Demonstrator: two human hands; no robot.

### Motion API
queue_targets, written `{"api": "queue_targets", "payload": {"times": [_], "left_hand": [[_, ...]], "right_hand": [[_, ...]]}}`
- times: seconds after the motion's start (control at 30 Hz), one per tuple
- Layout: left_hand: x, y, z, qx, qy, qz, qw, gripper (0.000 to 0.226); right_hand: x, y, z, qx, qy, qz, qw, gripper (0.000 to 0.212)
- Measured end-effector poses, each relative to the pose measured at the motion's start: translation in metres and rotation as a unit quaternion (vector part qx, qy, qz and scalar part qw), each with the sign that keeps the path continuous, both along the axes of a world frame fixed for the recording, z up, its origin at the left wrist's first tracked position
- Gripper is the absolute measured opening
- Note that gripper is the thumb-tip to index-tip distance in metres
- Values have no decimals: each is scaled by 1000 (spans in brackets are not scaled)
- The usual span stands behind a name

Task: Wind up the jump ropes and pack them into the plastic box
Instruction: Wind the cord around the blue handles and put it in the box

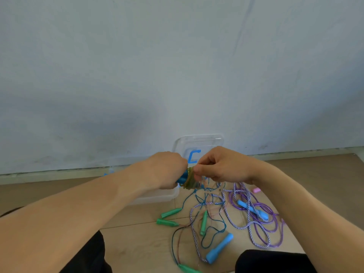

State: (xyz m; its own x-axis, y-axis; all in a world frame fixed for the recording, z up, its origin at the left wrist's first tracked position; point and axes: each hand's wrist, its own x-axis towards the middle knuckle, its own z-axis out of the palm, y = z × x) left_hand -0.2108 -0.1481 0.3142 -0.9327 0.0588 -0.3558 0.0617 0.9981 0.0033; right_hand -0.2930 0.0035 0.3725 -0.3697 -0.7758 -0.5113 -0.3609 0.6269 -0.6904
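Note:
My left hand (167,170) grips a pair of blue handles (182,179) with yellowish-green rope (190,179) coiled around them. My right hand (220,166) pinches that rope right beside the coil. Both hands hover above the floor, in front of the clear plastic box (157,196), which my left arm mostly hides. On the floor below lies a tangle of ropes: a purple rope (273,219) with blue handles (254,210), a striped white-and-purple rope (197,239) with a blue handle (219,248), and thin dark ropes with green handles (170,217).
A clear lid (199,146) with a blue letter C leans against the grey wall behind my hands. A small pink piece (256,190) lies on the wooden floor at the right. My dark-clothed knees (275,261) frame the tangle at the bottom.

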Motion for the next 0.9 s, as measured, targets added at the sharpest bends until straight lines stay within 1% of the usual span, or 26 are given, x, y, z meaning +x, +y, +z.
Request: {"api": "queue_targets", "payload": {"times": [0.07,0.17,0.23,0.33,0.43,0.53,0.63,0.73,0.83,0.9], "left_hand": [[-1,0,2,7,3,-28,1000,16],[2,3,2,46,-5,-46,998,15],[4,4,0,88,-12,-44,995,17],[7,5,-2,134,-48,-39,989,17],[10,11,0,150,-69,-40,985,24],[9,13,4,146,-34,-44,988,31],[5,8,8,116,22,-51,992,33],[1,5,14,102,61,-54,991,26],[-1,1,19,106,78,-42,990,13],[-2,-2,21,102,84,-47,990,12]], "right_hand": [[1,2,1,-14,29,18,999,29],[4,2,2,-49,53,36,997,27],[7,2,3,-73,42,49,995,23],[13,0,5,-75,29,73,994,20],[13,-1,2,-74,33,70,994,20],[7,1,-2,-81,21,37,996,23],[3,1,-3,-98,28,-31,994,24],[0,0,-3,-106,52,-77,990,23],[-3,-1,-4,-112,81,-95,986,39],[-6,0,-2,-101,104,-95,985,40]]}}
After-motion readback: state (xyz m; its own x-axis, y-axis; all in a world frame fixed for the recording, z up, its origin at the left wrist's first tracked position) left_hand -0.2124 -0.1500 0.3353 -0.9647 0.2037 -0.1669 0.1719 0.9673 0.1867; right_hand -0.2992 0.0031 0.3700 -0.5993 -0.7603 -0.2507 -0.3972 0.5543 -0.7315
